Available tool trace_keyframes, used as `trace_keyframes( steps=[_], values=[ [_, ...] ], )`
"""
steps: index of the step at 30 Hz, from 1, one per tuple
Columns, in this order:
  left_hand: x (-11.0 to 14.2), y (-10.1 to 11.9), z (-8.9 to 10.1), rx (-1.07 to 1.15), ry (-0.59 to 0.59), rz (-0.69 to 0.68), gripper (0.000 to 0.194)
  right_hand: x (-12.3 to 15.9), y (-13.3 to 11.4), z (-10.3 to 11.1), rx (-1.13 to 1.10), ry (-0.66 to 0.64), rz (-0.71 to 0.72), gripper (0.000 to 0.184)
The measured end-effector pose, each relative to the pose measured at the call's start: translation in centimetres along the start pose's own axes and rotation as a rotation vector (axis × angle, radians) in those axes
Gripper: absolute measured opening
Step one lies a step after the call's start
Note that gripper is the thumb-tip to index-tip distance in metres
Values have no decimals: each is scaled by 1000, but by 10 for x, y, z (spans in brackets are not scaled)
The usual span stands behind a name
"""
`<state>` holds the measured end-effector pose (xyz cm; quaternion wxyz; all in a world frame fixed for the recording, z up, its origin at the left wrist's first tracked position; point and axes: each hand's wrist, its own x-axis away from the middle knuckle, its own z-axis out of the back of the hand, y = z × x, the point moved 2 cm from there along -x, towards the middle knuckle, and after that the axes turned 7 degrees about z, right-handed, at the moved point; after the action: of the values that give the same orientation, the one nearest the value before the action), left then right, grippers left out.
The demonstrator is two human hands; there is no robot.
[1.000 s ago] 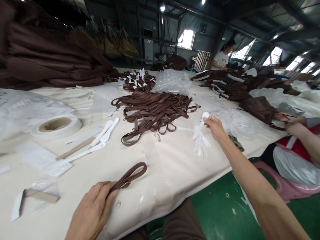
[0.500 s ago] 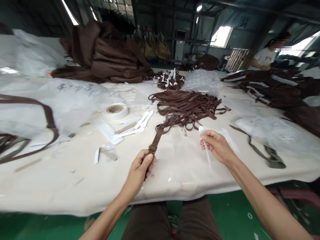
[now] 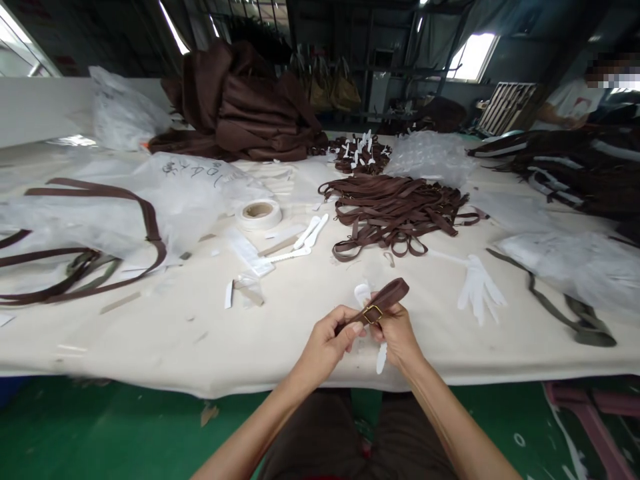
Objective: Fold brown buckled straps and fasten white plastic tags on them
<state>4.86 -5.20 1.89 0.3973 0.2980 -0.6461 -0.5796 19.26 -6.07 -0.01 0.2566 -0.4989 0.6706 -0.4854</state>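
My left hand [image 3: 325, 343] and my right hand [image 3: 397, 333] meet near the front edge of the cream-covered table [image 3: 280, 333]. Both pinch a folded brown strap [image 3: 387, 297] with a brass buckle [image 3: 372, 314]. A white strip [image 3: 381, 357] hangs below my right hand, and another white end shows at the strap's left. A heap of loose brown straps [image 3: 395, 217] lies beyond my hands. A bundle of white strips [image 3: 477, 287] rests to the right.
A tape roll [image 3: 259, 215] and white strips [image 3: 303, 243] lie left of the heap. Long brown straps on clear plastic [image 3: 100, 227] cover the left. Folded brown fabric [image 3: 240, 110] is piled at the back. An olive strap [image 3: 565, 303] lies right. Another person [image 3: 570, 103] works far right.
My hands came together: the right hand brought the white strip to the strap that the left hand held. The strap is now folded between both hands. The view shifted left.
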Motion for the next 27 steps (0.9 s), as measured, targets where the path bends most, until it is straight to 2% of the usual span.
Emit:
trace_keyframes(
  steps=[3, 5, 8, 10, 14, 18, 20, 22, 27],
  values=[
    [-3, -7, 2, 59, 30, 32, 45, 5, 4, -2, -13, 2, 6, 40],
    [-4, -6, 2, 69, -1, 44, 50, 8, 7, 0, 24, -13, 29, 40],
    [-5, 0, 2, 25, -78, 31, 36, 11, 11, 5, 133, -77, 83, 39],
    [-6, 2, 3, -2, -78, 9, 31, 14, 11, 9, 198, -155, 95, 39],
    [-11, 1, 8, -141, 20, -66, 30, 21, 7, 18, 224, -272, 25, 40],
    [-17, 2, 10, -421, 124, -148, 24, 30, 8, 29, 313, -292, -55, 44],
    [-19, 2, 8, -526, 142, -198, 16, 36, 8, 35, 404, -290, -50, 42],
    [-21, -1, 5, -587, 147, -200, 12, 42, 6, 39, 504, -285, 40, 37],
    [-23, -11, 0, -617, 137, -126, 8, 51, -5, 36, 623, -244, 422, 28]
  ],
)
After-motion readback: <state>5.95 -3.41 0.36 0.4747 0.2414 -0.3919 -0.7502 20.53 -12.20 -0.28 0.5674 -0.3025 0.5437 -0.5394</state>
